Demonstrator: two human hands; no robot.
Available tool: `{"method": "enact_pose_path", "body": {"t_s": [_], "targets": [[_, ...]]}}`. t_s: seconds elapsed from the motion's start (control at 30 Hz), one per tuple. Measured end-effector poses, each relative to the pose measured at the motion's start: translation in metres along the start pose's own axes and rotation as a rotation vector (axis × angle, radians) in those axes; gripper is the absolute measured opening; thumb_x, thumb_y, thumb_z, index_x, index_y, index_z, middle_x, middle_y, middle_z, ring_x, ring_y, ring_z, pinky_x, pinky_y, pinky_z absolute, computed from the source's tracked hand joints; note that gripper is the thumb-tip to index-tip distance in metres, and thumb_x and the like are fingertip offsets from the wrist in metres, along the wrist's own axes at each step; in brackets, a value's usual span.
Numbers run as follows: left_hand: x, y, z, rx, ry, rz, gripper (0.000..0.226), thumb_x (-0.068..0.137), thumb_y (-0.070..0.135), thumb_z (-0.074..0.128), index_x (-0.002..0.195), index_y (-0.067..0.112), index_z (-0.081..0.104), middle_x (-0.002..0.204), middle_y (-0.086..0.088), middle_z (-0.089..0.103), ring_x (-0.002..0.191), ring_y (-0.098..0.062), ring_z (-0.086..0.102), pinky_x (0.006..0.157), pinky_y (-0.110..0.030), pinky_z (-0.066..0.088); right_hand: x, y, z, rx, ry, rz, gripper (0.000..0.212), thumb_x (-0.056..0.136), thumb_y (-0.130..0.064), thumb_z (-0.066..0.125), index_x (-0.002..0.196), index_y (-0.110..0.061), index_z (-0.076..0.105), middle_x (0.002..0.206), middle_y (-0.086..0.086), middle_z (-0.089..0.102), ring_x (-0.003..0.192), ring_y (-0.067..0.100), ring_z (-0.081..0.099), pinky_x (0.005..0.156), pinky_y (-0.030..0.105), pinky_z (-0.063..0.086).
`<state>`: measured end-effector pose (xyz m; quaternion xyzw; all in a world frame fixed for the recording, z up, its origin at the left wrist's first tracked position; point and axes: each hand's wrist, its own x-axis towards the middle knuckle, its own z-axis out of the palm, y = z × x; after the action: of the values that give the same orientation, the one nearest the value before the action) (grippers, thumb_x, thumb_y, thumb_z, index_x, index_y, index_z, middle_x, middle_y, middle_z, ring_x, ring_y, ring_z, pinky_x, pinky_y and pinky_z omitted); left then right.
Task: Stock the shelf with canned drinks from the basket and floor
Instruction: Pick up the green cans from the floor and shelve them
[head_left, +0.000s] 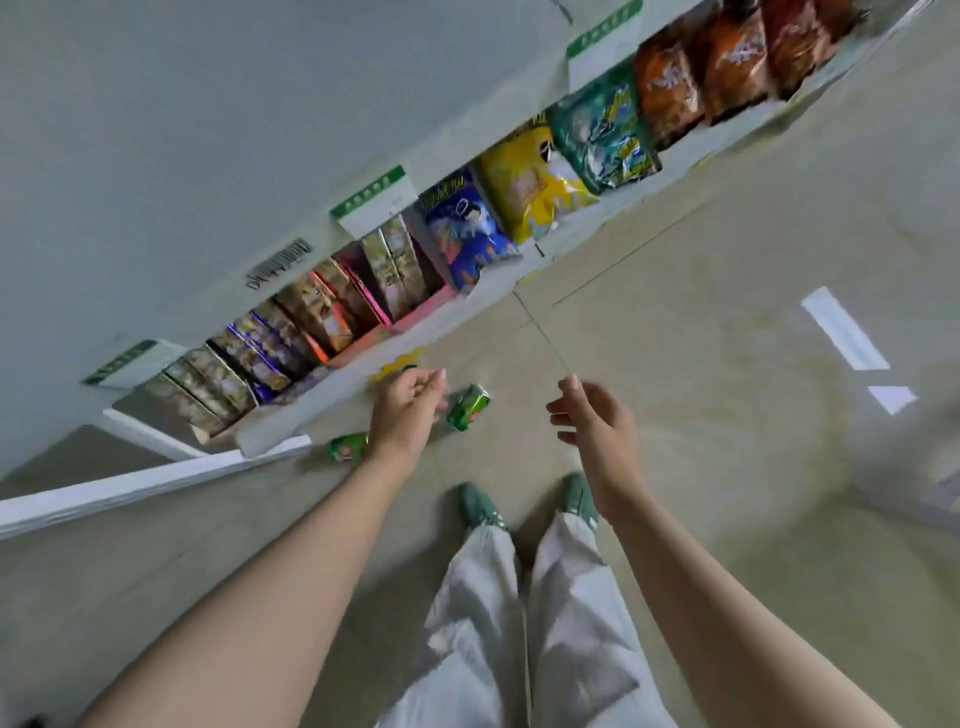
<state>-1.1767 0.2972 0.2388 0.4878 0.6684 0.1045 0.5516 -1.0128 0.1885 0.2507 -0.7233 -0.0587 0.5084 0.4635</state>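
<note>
Both hands hang over the floor (675, 312) with nothing in them: the left hand (408, 410) and the right hand (597, 415) are loosely curled and empty. The step looks like picking up floor cans. Two green cans show, both seemingly on their sides: one can (469, 414) just beyond the left hand, the other can (347, 448) partly hidden by that forearm, at the foot of the shelf (270, 436). It would be best to crouch low, wrap the fingers round each can's side, and take one per hand. A yellow object (397, 364) nearby is too blurred to name. No basket is in view.
</note>
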Motion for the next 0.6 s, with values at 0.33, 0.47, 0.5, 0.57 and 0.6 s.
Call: {"method": "enact_pose_path", "body": {"t_s": [0.33,0.47,0.5,0.57,0.6], "targets": [[0.12,-0.196,0.062,-0.035,0.064,-0.148,0.013,0.09,0.039,0.061,0.087,0.026,0.063,0.099,-0.004,0.07,0.096,-0.02,0.066,0.087,-0.035,0.05,0.118,0.174,0.059,-0.148,-0.136,0.091,0.023,0.097,-0.04,0.053,0.097,-0.019,0.064,0.084,-0.002,0.068,0.081,0.015,0.063,0.077,0.032,0.049],[0.168,-0.267,0.079,-0.089,0.099,-0.227,0.02,0.096,0.029,0.058,0.108,0.014,0.064,0.109,-0.005,0.068,0.102,-0.017,0.063,0.091,-0.031,0.048,0.175,0.234,0.082,-0.207,-0.207,0.116,0.02,0.095,-0.043,0.054,0.091,-0.025,0.063,0.085,-0.006,0.067,0.082,0.012,0.062,0.081,0.034,0.049],[0.18,-0.282,0.082,-0.116,0.118,-0.256,0.027,0.097,0.029,0.056,0.115,0.01,0.063,0.11,-0.003,0.066,0.102,-0.016,0.061,0.094,-0.031,0.048,0.191,0.246,0.089,-0.224,-0.225,0.12,0.02,0.094,-0.044,0.054,0.092,-0.026,0.063,0.087,-0.007,0.066,0.084,0.013,0.062,0.082,0.035,0.049],[0.206,-0.315,0.089,-0.14,0.134,-0.313,0.033,0.098,0.034,0.052,0.12,0.009,0.06,0.112,-0.003,0.061,0.106,-0.02,0.058,0.101,-0.041,0.046,0.223,0.268,0.104,-0.252,-0.264,0.125,0.022,0.094,-0.046,0.054,0.092,-0.026,0.063,0.088,-0.007,0.066,0.087,0.014,0.061,0.083,0.036,0.049],[0.219,-0.331,0.093,-0.148,0.129,-0.344,0.034,0.099,0.037,0.051,0.119,0.012,0.06,0.112,-0.004,0.059,0.108,-0.024,0.058,0.102,-0.046,0.046,0.24,0.277,0.11,-0.266,-0.276,0.118,0.021,0.094,-0.046,0.053,0.09,-0.027,0.063,0.088,-0.008,0.065,0.087,0.012,0.061,0.085,0.037,0.049]]}}
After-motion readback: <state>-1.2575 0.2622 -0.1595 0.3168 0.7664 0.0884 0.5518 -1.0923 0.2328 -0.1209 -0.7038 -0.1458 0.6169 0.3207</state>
